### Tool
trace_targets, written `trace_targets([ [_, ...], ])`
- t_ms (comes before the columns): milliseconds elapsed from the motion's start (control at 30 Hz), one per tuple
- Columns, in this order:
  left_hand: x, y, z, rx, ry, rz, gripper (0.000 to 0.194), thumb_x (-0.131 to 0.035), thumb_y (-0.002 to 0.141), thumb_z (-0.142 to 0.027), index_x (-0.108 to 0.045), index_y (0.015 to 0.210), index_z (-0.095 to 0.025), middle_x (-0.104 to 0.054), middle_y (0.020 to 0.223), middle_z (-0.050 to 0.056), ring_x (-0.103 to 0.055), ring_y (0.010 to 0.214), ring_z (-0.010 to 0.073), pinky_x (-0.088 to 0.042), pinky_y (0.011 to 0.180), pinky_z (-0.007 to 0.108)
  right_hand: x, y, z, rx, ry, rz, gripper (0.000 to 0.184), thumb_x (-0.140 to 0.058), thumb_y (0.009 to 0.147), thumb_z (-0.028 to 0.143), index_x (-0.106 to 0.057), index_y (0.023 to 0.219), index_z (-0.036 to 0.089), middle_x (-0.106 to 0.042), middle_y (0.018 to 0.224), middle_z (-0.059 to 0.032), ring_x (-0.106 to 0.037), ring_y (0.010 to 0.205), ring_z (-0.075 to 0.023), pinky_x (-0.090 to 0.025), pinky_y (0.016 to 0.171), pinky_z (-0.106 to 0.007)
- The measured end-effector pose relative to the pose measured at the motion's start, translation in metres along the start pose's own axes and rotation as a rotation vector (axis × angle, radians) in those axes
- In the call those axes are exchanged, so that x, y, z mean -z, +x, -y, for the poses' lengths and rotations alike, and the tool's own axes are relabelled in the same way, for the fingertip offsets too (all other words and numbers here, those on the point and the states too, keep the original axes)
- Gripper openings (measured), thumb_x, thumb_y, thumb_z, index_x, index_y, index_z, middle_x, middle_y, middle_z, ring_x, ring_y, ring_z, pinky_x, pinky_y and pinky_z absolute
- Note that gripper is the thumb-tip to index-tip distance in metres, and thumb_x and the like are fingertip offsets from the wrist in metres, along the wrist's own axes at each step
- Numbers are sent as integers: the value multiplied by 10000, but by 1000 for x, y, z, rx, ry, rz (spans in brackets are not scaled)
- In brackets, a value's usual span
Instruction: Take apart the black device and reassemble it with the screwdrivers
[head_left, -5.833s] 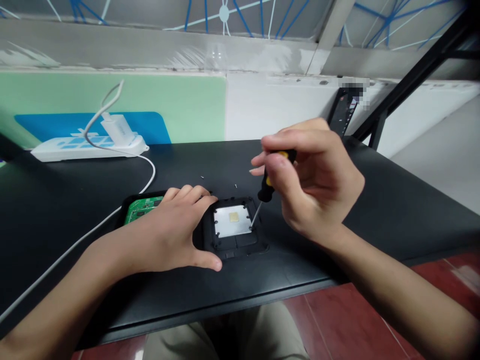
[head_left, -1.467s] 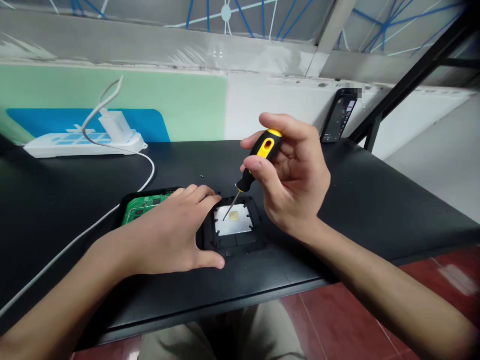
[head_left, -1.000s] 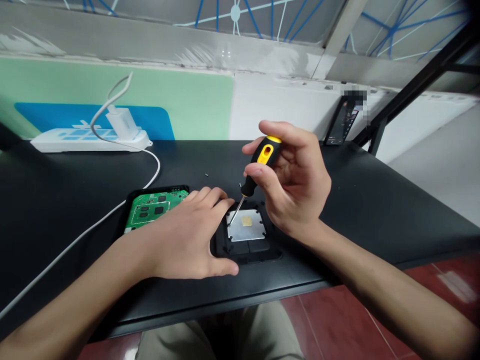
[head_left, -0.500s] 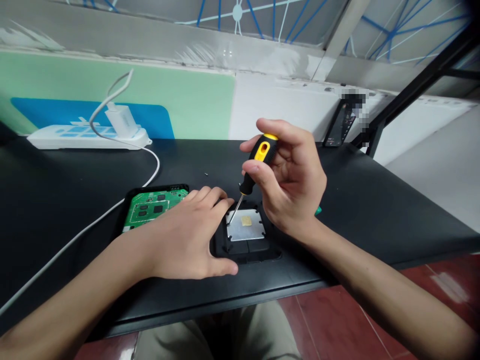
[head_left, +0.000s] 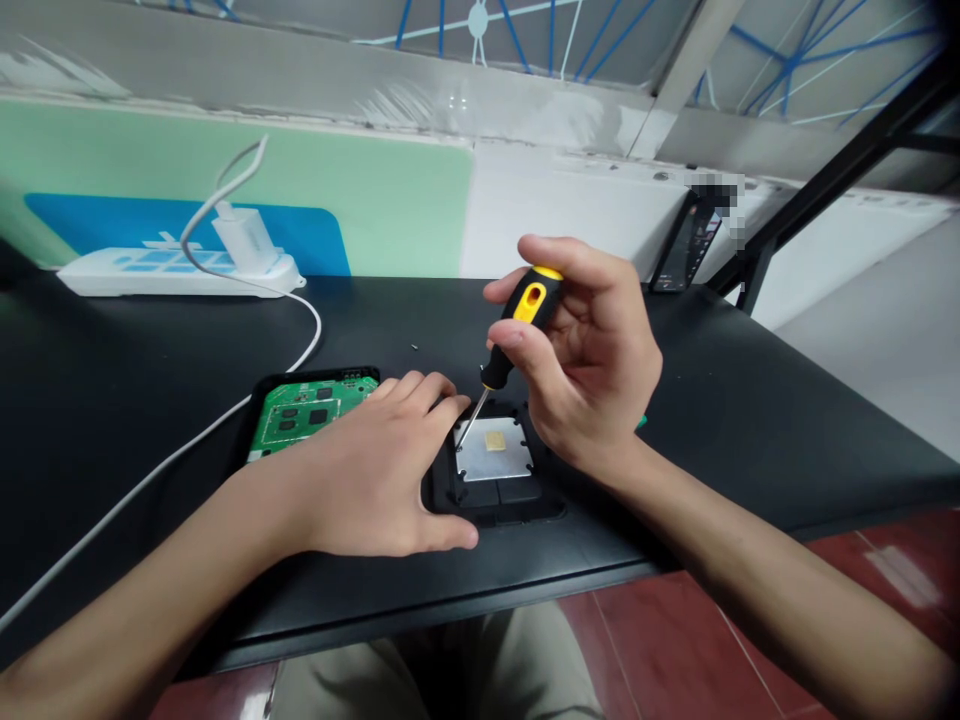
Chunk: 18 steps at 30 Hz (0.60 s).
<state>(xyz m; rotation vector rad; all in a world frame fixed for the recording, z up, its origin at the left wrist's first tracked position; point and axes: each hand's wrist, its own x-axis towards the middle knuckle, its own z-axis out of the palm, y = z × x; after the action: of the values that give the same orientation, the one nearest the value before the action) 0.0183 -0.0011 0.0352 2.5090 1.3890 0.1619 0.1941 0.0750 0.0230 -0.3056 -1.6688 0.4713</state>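
My right hand [head_left: 600,370] is closed round the handle of a black and yellow screwdriver [head_left: 531,302], tilted, with thumb and fingers on the grip. Its thin shaft reaches down to the left edge of a silver metal plate [head_left: 480,463], where the tip meets a screw spot. That plate bears a small tan square pad [head_left: 495,441] and lies in a black plastic cover [head_left: 525,512]. Spanning the cover's left side, my left hand [head_left: 367,475] grips it, fingers at the far edge and thumb at the near one. A green circuit board [head_left: 300,415] in a black housing is partly hidden under that hand.
A tiny screw [head_left: 414,347] lies on the black table [head_left: 750,420] behind the cover. At the back left stands a white power strip [head_left: 172,275] with a charger [head_left: 246,240] and white cable [head_left: 315,330]. A phone [head_left: 686,245] leans against the wall. Something green [head_left: 641,422] shows behind my right wrist.
Since the oldest frame, the screwdriver tip has moved from the plate's near right corner to its left edge. Over the last second both hands stay almost still; a green bit appears behind my right wrist.
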Motion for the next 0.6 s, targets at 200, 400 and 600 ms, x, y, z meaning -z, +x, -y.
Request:
trace_targets([
  [200,0,1,0,-10,-25,-22,738,-739,751,-627,-575,1296,-157,-563,1288,158,-546,1167,395,-438,1012,540,1,0,1,-24,-31,2,375,-709,913,358,-615,1272,413,-691,1164,-4,-727,1021,-245,-679,774,-394],
  [400,1,0,-1,1,-38,-19,716,-743,746,-614,-583,1281,-167,-562,1313,159,-544,1186,405,-440,1006,541,1,-1,2,-35,-79,7,372,-701,915,381,-600,1273,402,-692,1170,-12,-727,1027,-251,-687,772,-400],
  [600,1,0,-1,3,-34,-6,716,-746,747,-631,-583,1261,-160,-547,1336,169,-532,1200,404,-432,1017,533,3,-1,2,-35,-98,32,363,-684,931,361,-586,1278,393,-691,1165,-12,-728,1021,-229,-674,744,-356],
])
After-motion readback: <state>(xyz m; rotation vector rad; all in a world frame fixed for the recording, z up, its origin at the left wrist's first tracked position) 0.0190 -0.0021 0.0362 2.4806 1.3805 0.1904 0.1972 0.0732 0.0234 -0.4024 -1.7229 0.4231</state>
